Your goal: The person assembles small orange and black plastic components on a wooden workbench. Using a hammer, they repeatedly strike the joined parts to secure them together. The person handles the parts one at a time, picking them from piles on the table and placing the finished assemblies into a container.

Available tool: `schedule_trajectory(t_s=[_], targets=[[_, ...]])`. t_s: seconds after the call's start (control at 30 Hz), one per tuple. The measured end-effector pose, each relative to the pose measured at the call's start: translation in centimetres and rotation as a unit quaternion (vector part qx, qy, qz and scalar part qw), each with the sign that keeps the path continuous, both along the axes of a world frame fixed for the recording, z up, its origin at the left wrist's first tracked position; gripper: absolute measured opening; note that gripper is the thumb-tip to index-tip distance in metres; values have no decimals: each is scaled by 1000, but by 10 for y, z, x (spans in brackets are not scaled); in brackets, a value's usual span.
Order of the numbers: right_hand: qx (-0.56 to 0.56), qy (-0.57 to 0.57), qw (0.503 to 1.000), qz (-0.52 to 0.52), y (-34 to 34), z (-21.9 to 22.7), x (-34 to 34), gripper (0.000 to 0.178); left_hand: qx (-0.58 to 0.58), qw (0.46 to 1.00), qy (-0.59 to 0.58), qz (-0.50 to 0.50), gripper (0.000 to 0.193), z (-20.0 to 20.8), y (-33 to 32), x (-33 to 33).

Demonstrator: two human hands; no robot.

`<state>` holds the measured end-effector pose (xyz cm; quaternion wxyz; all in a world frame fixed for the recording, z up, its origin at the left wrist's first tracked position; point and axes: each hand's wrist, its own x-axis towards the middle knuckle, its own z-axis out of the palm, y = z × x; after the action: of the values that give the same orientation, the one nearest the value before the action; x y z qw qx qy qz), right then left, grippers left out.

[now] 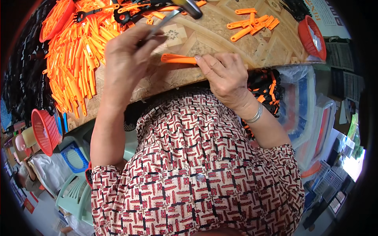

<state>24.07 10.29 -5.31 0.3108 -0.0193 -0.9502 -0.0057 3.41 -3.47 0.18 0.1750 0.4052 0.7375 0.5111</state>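
My left hand [128, 53] is closed round a metal-shafted tool [167, 20] and raised over the table. The tool's far end is black and yellow, and its kind is not clear. My right hand [224, 72] pinches a slim orange plastic handle [178, 59] with a hole at its end. This handle points left, above the table's near edge, below and right of my left hand. To the left, a large heap of similar orange handles [76, 59] covers the tabletop. Several more orange handles [252, 25] lie in a small pile at the far right.
The patterned table [208, 29] has red baskets at its edges, one at right [315, 41] and one at lower left [45, 129]. Black parts [132, 13] with orange handles lie at the back. Clear plastic bins [299, 106] stand right of me, and a pale green chair [75, 196] at left.
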Motion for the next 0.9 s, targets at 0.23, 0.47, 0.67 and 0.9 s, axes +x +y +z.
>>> schedule_trajectory(t_s=[0.23, 0.47, 0.67, 0.9], targets=[[-2, -15, 1000, -15, -5, -5, 2, 35, -32, 992, 120, -35, 19, -2, -23, 22], [-40, 0, 999, -27, -6, -2, -3, 31, -67, 972, 219, -43, 14, -24, 7, 35], [-103, 40, 993, -33, -5, -7, -5, 32, -92, 973, 201, -66, 15, -25, 12, 34], [-81, 18, 997, 0, 2, -1, -4, 35, -100, 973, 197, -71, 17, -25, 16, 31]])
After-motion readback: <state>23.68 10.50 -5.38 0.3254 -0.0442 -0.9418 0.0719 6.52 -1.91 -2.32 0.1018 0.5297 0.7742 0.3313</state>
